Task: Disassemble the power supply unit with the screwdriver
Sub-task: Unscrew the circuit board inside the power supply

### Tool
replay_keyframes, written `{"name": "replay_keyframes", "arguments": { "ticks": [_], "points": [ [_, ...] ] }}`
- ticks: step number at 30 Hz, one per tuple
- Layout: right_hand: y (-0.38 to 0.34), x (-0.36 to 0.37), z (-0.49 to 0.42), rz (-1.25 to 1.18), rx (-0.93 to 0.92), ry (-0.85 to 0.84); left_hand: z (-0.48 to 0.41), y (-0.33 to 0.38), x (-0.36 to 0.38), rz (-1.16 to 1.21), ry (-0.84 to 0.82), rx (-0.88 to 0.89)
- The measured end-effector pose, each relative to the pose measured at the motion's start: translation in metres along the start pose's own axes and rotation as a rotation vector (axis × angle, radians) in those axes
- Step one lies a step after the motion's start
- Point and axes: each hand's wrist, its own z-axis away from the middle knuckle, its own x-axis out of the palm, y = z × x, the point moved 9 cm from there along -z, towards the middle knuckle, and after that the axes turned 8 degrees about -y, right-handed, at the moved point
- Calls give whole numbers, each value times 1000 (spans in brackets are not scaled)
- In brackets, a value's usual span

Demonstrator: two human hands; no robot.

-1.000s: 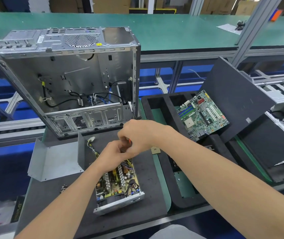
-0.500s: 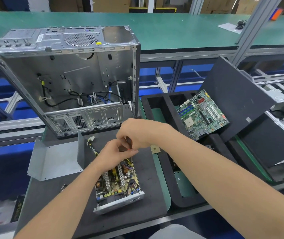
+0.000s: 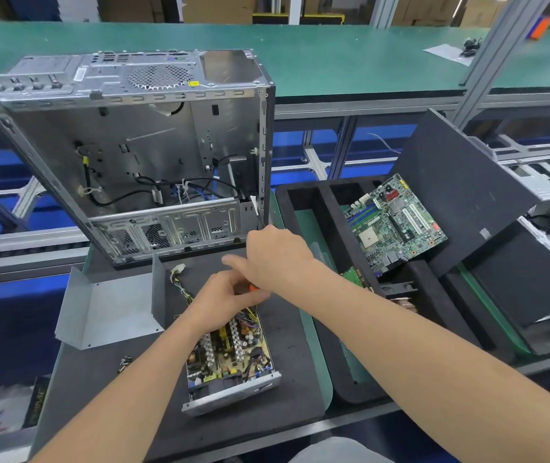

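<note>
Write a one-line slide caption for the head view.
Left hand pinches an orange-handled screwdriver over the open power supply, right hand close above, near an emptied computer case.

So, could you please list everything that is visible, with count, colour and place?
power supply unit: one, silver, opened, on the foam mat
screwdriver: one, orange handle, between the hands
computer case: one, silver, behind the unit
metal cover: one, grey, left of the unit
screws: several, metallic, near the mat's left edge
motherboard: one, green, in the foam tray
foam mat: one, black, under the unit
foam tray: one, black, right
left hand: one, holds the screwdriver
right hand: one, over the screwdriver, grip hidden
</note>
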Motion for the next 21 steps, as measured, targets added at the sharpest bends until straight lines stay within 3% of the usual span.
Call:
{"name": "replay_keyframes", "arguments": {
  "ticks": [9,21],
  "points": [
    [-23,3,15,30,-408,-258,1,-7,-3,-32,-40,-4],
    [3,-20,24,-53,-370,-217,-2,-1,0,-19,-96,93]
  ]
}}
